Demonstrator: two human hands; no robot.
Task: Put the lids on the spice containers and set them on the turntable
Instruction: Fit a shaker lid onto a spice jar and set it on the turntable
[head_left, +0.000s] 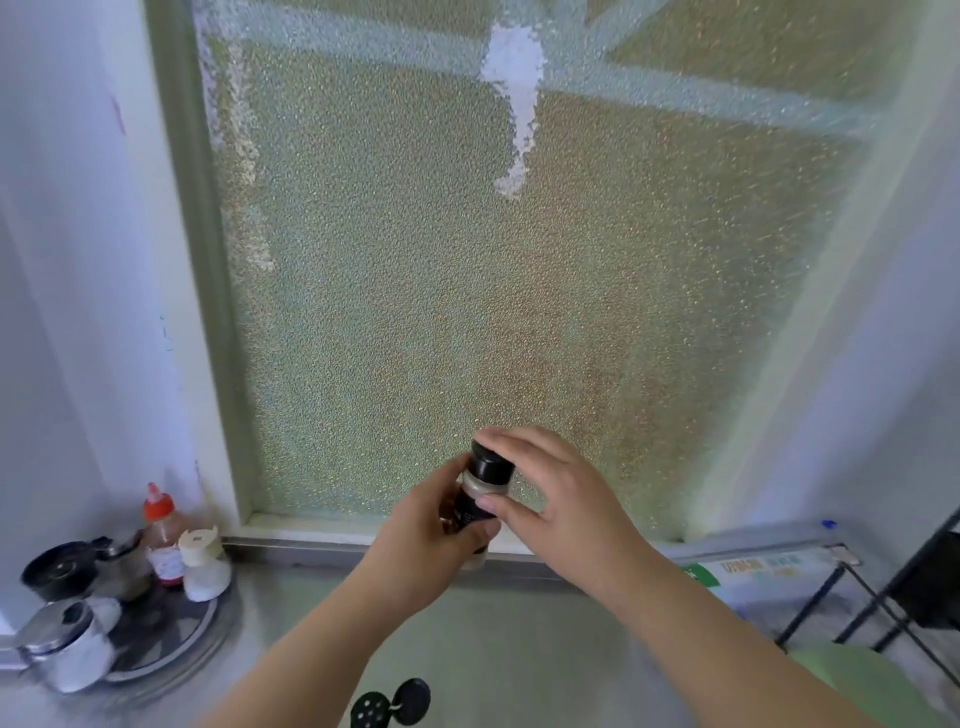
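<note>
Soft daylight through the frosted window (467, 260), sparkly glare, wide-angle bending and blur at edges

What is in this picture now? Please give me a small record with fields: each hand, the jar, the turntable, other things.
left hand: grips the body of the spice jar
right hand: fingers and thumb around the black lid on the jar top
jar position: held in the air in front of the frosted window, tilted
turntable: at left on the counter, carrying several containers, among them a red-capped bottle
loose part: black shaker lid lying open on the counter
</note>
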